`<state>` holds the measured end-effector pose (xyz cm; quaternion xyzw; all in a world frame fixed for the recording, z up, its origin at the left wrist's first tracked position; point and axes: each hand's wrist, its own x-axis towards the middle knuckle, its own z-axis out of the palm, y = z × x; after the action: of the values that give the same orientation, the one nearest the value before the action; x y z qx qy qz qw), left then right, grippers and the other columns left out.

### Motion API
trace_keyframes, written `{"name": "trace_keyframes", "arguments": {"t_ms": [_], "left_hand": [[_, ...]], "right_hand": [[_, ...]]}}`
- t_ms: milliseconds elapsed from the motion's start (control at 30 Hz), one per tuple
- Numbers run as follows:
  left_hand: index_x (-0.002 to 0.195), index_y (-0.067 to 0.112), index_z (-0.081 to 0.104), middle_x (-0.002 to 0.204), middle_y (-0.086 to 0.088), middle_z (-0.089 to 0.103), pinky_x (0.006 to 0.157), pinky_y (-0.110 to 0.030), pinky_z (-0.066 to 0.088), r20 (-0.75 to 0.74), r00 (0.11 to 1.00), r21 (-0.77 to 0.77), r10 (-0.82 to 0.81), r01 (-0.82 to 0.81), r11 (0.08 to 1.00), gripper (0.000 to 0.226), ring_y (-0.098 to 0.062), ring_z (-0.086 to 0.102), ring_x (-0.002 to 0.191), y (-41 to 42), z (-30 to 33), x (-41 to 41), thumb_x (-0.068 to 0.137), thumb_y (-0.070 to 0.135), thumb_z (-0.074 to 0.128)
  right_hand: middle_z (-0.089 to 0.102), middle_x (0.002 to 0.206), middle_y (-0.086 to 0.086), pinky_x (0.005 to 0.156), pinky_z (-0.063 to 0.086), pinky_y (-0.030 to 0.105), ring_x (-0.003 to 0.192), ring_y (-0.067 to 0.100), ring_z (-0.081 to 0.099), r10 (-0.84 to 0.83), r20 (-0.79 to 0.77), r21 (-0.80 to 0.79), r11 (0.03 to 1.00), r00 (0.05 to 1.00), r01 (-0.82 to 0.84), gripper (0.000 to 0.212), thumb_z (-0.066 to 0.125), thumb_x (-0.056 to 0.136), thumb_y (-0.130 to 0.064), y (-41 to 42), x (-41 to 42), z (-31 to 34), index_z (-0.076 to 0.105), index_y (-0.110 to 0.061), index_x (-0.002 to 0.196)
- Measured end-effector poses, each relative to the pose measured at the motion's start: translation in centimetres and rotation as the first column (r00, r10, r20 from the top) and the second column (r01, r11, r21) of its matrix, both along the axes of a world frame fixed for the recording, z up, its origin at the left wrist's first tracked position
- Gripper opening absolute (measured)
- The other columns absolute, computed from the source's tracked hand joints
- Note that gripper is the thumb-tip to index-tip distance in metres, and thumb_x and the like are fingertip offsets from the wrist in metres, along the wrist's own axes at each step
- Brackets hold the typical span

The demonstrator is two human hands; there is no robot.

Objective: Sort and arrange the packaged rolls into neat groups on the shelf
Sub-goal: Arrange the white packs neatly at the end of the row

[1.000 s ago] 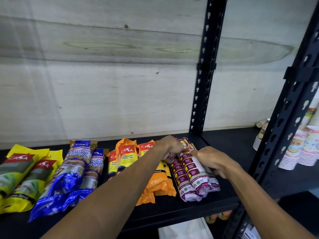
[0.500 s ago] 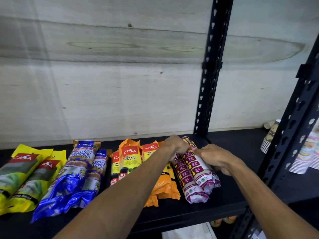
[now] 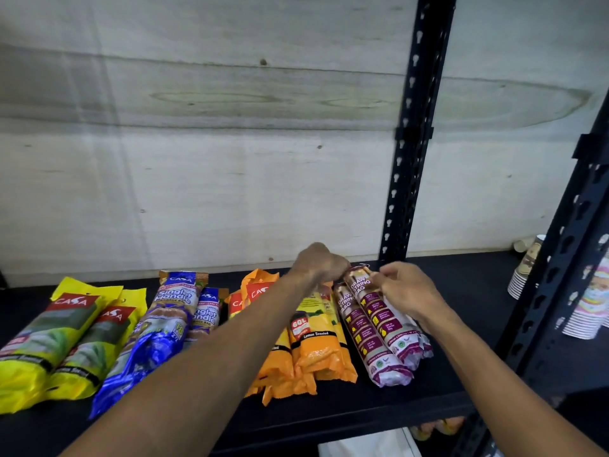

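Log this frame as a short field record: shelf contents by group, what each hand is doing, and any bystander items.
surface: black shelf
group 1: yellow rolls, far left
group 2: blue rolls
group 3: orange rolls, partly hidden by the left forearm
group 4: maroon-and-white rolls, far right
left hand: curled at the far ends of the maroon-and-white rolls; grip not clear
right hand: fingers on the right side of the maroon-and-white rolls
bystander: stacked paper cups, next bay

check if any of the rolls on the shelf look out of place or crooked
Nothing is badly off. The groups run yellow, blue, orange, maroon. Only the maroon rolls slant, near ends angled right, while both hands are on their far ends.
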<state>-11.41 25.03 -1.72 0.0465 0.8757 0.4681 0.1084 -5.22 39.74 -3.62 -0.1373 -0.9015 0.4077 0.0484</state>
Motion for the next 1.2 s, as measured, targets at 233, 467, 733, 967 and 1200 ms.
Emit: {"name": "trace_keyframes", "arguments": {"t_ms": [233, 467, 733, 967, 1200], "left_hand": [[0.072, 0.012, 0.050, 0.074, -0.002, 0.058, 0.072, -0.032, 0.049, -0.150, 0.986, -0.307, 0.078, -0.121, 0.944, 0.032, -0.017, 0.055, 0.069, -8.7, 0.9, 2.2, 0.097, 0.032, 0.049], [0.118, 0.009, 0.056, 0.123, -0.015, 0.057, 0.087, -0.035, 0.044, 0.065, 0.996, -0.350, 0.062, -0.035, 0.936, 0.031, -0.021, 0.052, 0.100, -11.0, -0.6, 4.8, 0.103, 0.032, 0.041], [0.132, 0.007, 0.046, 0.133, -0.011, 0.057, 0.101, -0.038, 0.047, 0.112, 0.991, -0.395, 0.070, -0.020, 0.919, 0.045, -0.025, 0.056, 0.120, -11.7, -1.3, 3.8, 0.096, 0.032, 0.056], [0.141, 0.007, 0.039, 0.142, -0.013, 0.049, 0.100, -0.037, 0.045, 0.102, 0.992, -0.406, 0.073, -0.026, 0.914, 0.056, -0.028, 0.051, 0.128, -11.6, -1.2, 3.9, 0.096, 0.034, 0.058], [0.144, 0.010, 0.039, 0.145, -0.010, 0.049, 0.105, -0.041, 0.045, 0.079, 0.996, -0.507, 0.032, 0.013, 0.862, 0.066, -0.028, 0.050, 0.129, -11.8, -1.5, 3.6, 0.093, 0.049, 0.055]], "right_hand": [[0.073, 0.097, 0.009, 0.092, 0.055, 0.045, 0.086, 0.025, 0.068, 0.161, 0.111, 0.063, 0.984, 0.981, -0.169, 0.041, 0.047, 0.099, -0.037, -6.4, 0.6, 0.5, 0.068, -0.003, 0.092], [0.034, 0.159, 0.010, 0.119, 0.028, 0.048, 0.144, 0.030, 0.035, 0.223, 0.213, -0.029, 0.975, 0.951, -0.222, 0.061, 0.035, 0.102, -0.052, -9.3, 0.1, -1.6, 0.036, -0.017, 0.153], [0.055, 0.142, 0.007, 0.108, 0.043, 0.040, 0.126, 0.025, 0.055, 0.230, 0.204, 0.050, 0.968, 0.951, -0.245, 0.059, 0.039, 0.102, -0.051, -9.6, -1.1, -2.6, 0.042, -0.016, 0.149], [0.060, 0.135, 0.005, 0.090, 0.048, 0.029, 0.116, 0.020, 0.061, 0.243, 0.167, 0.231, 0.933, 0.956, -0.277, 0.059, 0.041, 0.099, -0.057, -8.9, -1.0, -2.8, 0.044, -0.020, 0.146], [0.055, 0.142, 0.005, 0.104, 0.046, 0.038, 0.126, 0.023, 0.055, 0.237, 0.201, 0.349, 0.889, 0.951, -0.295, 0.064, 0.041, 0.098, -0.060, -9.1, -1.7, -2.6, 0.043, -0.019, 0.147]]}}
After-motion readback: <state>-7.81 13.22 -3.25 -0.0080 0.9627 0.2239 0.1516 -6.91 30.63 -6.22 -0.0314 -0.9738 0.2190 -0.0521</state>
